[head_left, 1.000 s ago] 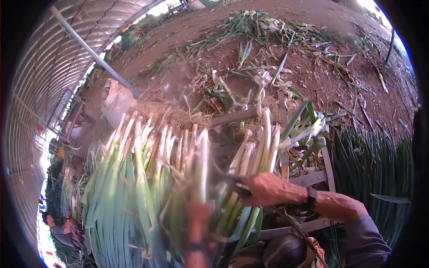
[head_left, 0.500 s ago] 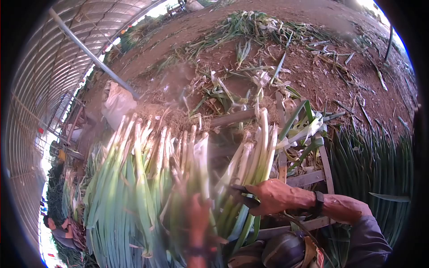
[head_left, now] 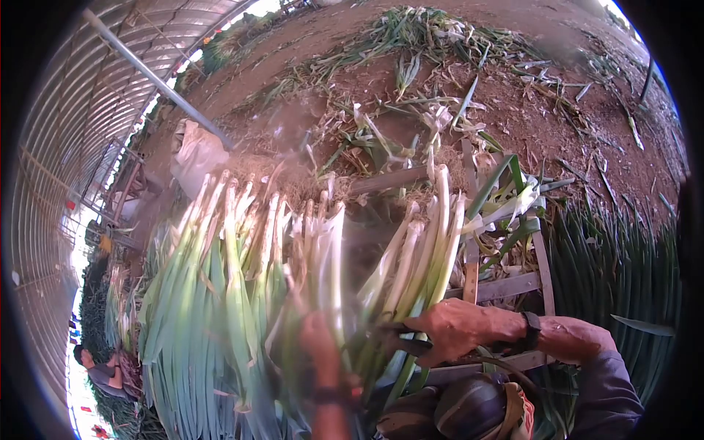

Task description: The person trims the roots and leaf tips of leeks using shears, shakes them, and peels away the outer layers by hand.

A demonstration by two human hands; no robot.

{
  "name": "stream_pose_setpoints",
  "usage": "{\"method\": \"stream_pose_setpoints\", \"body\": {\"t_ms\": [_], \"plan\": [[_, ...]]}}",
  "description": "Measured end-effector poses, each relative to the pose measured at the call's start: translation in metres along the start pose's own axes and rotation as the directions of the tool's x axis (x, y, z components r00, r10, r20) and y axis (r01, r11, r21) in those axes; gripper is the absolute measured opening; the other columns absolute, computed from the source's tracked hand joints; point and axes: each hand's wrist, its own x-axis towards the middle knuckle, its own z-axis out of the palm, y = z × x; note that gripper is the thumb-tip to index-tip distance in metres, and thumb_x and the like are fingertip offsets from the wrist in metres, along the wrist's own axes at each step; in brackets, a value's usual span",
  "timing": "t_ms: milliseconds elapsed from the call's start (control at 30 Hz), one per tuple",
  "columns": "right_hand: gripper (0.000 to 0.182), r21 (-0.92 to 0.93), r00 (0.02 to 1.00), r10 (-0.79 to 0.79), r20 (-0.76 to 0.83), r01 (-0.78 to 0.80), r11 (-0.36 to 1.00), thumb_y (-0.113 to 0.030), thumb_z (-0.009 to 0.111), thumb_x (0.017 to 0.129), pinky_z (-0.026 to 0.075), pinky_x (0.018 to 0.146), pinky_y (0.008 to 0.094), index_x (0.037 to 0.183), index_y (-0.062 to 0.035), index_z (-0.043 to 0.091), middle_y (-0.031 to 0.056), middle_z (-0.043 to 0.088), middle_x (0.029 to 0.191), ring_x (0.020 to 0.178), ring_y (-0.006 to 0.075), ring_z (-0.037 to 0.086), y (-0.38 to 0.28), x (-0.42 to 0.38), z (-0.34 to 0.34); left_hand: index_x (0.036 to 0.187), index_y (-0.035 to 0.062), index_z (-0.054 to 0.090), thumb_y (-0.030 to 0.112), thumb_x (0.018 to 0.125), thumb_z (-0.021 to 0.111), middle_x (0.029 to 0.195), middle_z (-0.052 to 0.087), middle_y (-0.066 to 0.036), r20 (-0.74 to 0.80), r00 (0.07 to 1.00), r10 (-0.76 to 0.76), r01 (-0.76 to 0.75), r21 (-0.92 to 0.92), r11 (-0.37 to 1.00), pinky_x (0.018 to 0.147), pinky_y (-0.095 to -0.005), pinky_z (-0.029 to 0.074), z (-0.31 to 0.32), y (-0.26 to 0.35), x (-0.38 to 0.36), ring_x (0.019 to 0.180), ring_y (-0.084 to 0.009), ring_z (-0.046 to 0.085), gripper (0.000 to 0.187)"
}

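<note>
Long green onions (head_left: 235, 286) lie side by side in a thick layer, white root ends away from me and green leaves towards me. My left hand (head_left: 320, 339) is over the stalks in the middle, blurred, its fingers smeared. At the right-hand bunch of green onions (head_left: 422, 257), my right hand (head_left: 455, 330) has its fingers curled near the lower stalks. A dark piece (head_left: 400, 339) sticks out at its fingertips, overlapping the leaves; I cannot tell what it is. A dark band circles each wrist.
A wooden frame (head_left: 513, 286) with leaf scraps stands at the right, beside more green leaves (head_left: 612, 271). Trimmed leaves (head_left: 425, 37) litter the soil beyond. A pale sack (head_left: 196, 155) and metal pole (head_left: 158, 81) are at left; another person (head_left: 106, 374) is at lower left.
My right hand has shifted slightly right and down in the view. My left hand has moved a little left. The right-hand green onions lean further right, while the whole view has shifted slightly.
</note>
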Motion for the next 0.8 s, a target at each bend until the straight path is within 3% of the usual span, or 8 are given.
{"method": "stream_pose_setpoints", "body": {"t_ms": [67, 200, 267, 367, 467, 733, 767, 800], "plan": [[0.054, -0.066, 0.994, 0.112, 0.013, -0.111, 0.992, -0.034, 0.079, 0.076, 0.055, 0.071, 0.0509, 0.116, -0.0004, 0.063, 0.0237, 0.069, 0.081, 0.077, 0.0438, 0.069, 0.008, 0.012, 0.003, 0.112, -0.0008, 0.069, 0.007, 0.092, 0.064, 0.101, 0.07, -0.013, -0.063, 0.974, 0.217, -0.204, 0.162, 0.965, 0.084, -0.0357, 0.052, 0.003, 0.018, -0.002, 0.091, -0.0299, 0.067, 0.022], [0.061, -0.1, 0.984, 0.037, -0.173, -0.055, 0.993, -0.034, 0.079, 0.076, 0.054, 0.07, 0.0514, 0.122, 0.0007, 0.058, 0.0232, 0.069, 0.081, 0.077, 0.0436, 0.069, 0.023, 0.032, 0.006, 0.108, 0.0004, 0.067, 0.004, 0.091, 0.061, 0.1, 0.068, -0.018, 0.121, 0.825, 0.552, -0.501, 0.608, 0.616, 0.083, -0.0466, 0.052, -0.002, 0.064, -0.006, 0.093, -0.0399, 0.064, 0.018], [0.061, -0.106, 0.983, 0.063, -0.175, -0.083, 0.991, -0.033, 0.079, 0.076, 0.054, 0.069, 0.0516, 0.122, 0.0004, 0.056, 0.0229, 0.069, 0.08, 0.076, 0.0438, 0.069, 0.029, 0.044, -0.001, 0.109, 0.0011, 0.066, 0.006, 0.094, 0.059, 0.102, 0.068, -0.019, 0.191, 0.81, 0.554, -0.526, 0.653, 0.545, 0.083, -0.05, 0.051, -0.001, 0.062, -0.004, 0.095, -0.0412, 0.064, 0.017], [0.058, -0.139, 0.969, 0.055, -0.241, -0.091, 0.986, -0.032, 0.077, 0.078, 0.053, 0.068, 0.0519, 0.12, 0.0016, 0.058, 0.0229, 0.068, 0.078, 0.074, 0.0445, 0.068, 0.046, 0.059, 0.001, 0.113, 0.0008, 0.063, 0.015, 0.097, 0.059, 0.101, 0.068, -0.024, 0.262, 0.919, 0.294, -0.394, 0.614, 0.684, 0.082, -0.0524, 0.05, 0.011, 0.051, 0.0, 0.095, -0.0428, 0.065, 0.021], [0.054, -0.183, 0.943, 0.107, -0.314, -0.171, 0.968, -0.031, 0.075, 0.078, 0.053, 0.068, 0.0519, 0.117, 0.0026, 0.059, 0.0231, 0.067, 0.079, 0.073, 0.0444, 0.067, 0.061, 0.071, 0.006, 0.113, -0.0013, 0.06, 0.024, 0.099, 0.059, 0.1, 0.068, -0.029, 0.364, 0.925, 0.112, -0.298, 0.51, 0.807, 0.08, -0.0549, 0.05, 0.009, 0.091, 0.001, 0.093, -0.0469, 0.066, 0.029], [0.053, -0.087, 0.966, 0.069, -0.251, -0.094, 0.992, -0.035, 0.077, 0.077, 0.054, 0.07, 0.0501, 0.11, 0.0025, 0.06, 0.0221, 0.068, 0.084, 0.077, 0.0426, 0.069, 0.016, 0.025, -0.013, 0.106, -0.0012, 0.056, 0.04, 0.1, 0.054, 0.091, 0.067, -0.033, 0.597, 0.796, 0.1, -0.441, 0.458, 0.772, 0.075, -0.0599, 0.05, 0.005, 0.077, -0.022, 0.086, -0.0528, 0.065, 0.042], [0.054, -0.079, 0.97, 0.038, -0.24, -0.059, 0.995, -0.035, 0.078, 0.077, 0.054, 0.07, 0.0498, 0.111, 0.0024, 0.06, 0.0219, 0.068, 0.085, 0.078, 0.0421, 0.069, 0.012, 0.022, -0.012, 0.113, -0.001, 0.057, 0.039, 0.1, 0.054, 0.097, 0.067, -0.032, 0.632, 0.774, -0.029, -0.353, 0.47, 0.809, 0.079, -0.0589, 0.05, 0.003, 0.093, -0.034, 0.091, -0.052, 0.064, 0.043], [0.054, -0.1, 0.973, 0.025, -0.231, -0.05, 0.994, -0.036, 0.078, 0.077, 0.055, 0.07, 0.0496, 0.111, 0.0024, 0.06, 0.0218, 0.069, 0.085, 0.078, 0.0418, 0.069, 0.012, 0.023, -0.009, 0.115, 0.0001, 0.058, 0.04, 0.099, 0.055, 0.101, 0.067, -0.032, 0.644, 0.764, 0.038, -0.39, 0.414, 0.823, 0.08, -0.0581, 0.051, -0.001, 0.098, -0.042, 0.093, -0.0517, 0.064, 0.043]]}}
